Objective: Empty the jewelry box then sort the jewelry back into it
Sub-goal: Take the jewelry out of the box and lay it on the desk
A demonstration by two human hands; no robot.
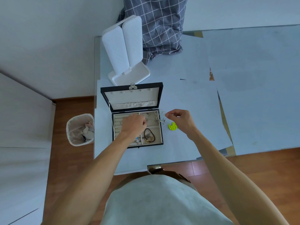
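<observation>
Both hands work at the open jewelry box (159,125) on the table (194,88).

The right hand (179,118) pinches a thin silver necklace (159,116) between fingertips, the chain dangling over the box's right edge. The left hand (134,124) is curled inside the box over its upper compartments; whether it grips anything I cannot tell. Just below the right hand lies a small yellow-green item (172,126). Below the left hand, a compartment holds tangled jewelry (149,136). Left of the left hand stands a waste bin (80,129).
</observation>
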